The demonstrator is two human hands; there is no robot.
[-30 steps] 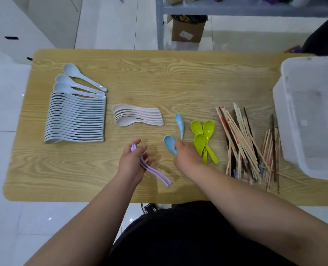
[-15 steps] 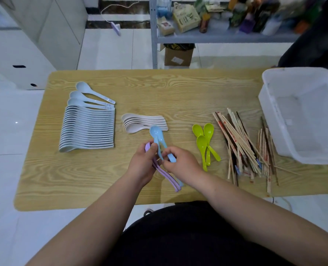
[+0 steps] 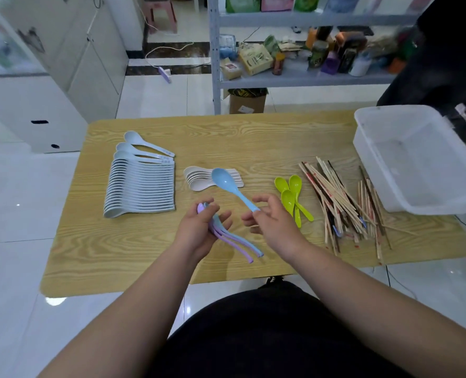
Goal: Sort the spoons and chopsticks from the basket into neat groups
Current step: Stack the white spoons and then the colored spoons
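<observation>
Both left hand [image 3: 199,230] and right hand [image 3: 272,227] hold spoons [image 3: 223,182] over the table's [image 3: 117,255] front.

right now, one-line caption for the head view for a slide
Sorting cutlery: right hand pinches a blue spoon by its handle; left hand holds a purple-and-blue spoon bundle above the table.

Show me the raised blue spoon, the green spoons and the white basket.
raised blue spoon [image 3: 223,182]: head view, its bowl.
green spoons [image 3: 288,199]: head view, nearest bowl.
white basket [image 3: 382,173]: head view, left wall.
</observation>
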